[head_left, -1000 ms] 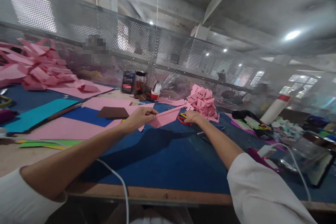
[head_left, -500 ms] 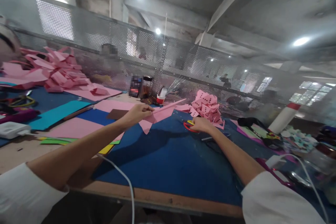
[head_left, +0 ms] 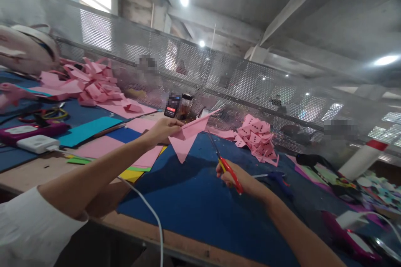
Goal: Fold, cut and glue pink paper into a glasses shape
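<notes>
My left hand [head_left: 166,130] pinches a folded sheet of pink paper [head_left: 184,144] near its left end, raised over the blue mat [head_left: 200,208]. One pointed corner of the sheet hangs down. Red and yellow scissors [head_left: 230,172] are gripped in my right hand [head_left: 234,174], with their blades pointing up and away toward the paper's right side. A gap shows between the blades and the sheet. Behind my right hand lies a pile of pink pieces with dark dots or holes [head_left: 255,135].
A heap of pink strips [head_left: 95,81] lies at the back left, near a teal sheet [head_left: 90,130]. A blue glue gun [head_left: 280,179] rests to the right. A white cable [head_left: 150,208] crosses the front edge. A phone [head_left: 171,106] stands against the mesh partition [head_left: 238,75].
My right hand has lifted the scissors off the mat and brought them nearer, blades now pointing away. The pink paper stays in my left hand, and the view has turned slightly left.
</notes>
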Demonstrator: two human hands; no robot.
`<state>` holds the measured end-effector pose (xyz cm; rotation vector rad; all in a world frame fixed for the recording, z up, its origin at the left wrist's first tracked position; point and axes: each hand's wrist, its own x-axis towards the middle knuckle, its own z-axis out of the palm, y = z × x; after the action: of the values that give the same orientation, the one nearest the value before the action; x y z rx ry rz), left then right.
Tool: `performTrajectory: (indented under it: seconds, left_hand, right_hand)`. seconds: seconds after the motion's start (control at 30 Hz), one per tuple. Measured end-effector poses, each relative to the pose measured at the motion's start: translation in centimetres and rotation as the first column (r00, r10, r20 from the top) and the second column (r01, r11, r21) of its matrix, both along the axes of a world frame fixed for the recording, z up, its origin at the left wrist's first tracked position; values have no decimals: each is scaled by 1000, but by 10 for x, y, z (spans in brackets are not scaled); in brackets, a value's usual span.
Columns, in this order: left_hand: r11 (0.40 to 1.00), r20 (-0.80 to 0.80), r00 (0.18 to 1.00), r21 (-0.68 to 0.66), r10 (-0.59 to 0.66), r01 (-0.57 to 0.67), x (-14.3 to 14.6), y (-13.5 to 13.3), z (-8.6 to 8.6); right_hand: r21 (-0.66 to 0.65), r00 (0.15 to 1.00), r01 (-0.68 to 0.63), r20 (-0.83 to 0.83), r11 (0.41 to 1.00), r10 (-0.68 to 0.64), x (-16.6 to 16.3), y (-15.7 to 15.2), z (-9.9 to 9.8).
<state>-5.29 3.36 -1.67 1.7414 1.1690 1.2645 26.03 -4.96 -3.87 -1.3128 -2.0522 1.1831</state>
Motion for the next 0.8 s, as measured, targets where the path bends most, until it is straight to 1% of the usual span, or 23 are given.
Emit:
performTrajectory:
  seconds: [0.1,0.17,0.3,0.5,0.63,0.8]
  left_hand:
    - [998,44,997,-36,-58,59,2,-5,0]
    - [996,44,996,-48,-73,75,5,-9,1]
    - [997,19,997,-22,-71,71,13,-18,1]
    - [989,4,989,0,-149,149,19,-20,-5]
    - [988,-6,988,13,-155,155,21,-21,-6]
    - [989,-35,988,-1,-148,148,23,-21,-8]
  right_hand:
    - [4,999,-6,48,1000,6,-4,-3,-3]
    - [10,997,-21,76,1000,20,-4,-8,-5]
    - [28,995,-33,91,999,30,-5,-17,-5]
    - [57,998,1,68,998,-5,-12,-22,-4]
    - [63,998,5,60,998,-9,-13,-22,-6]
    - [67,998,13,53,998,-16,-15,-23,-5]
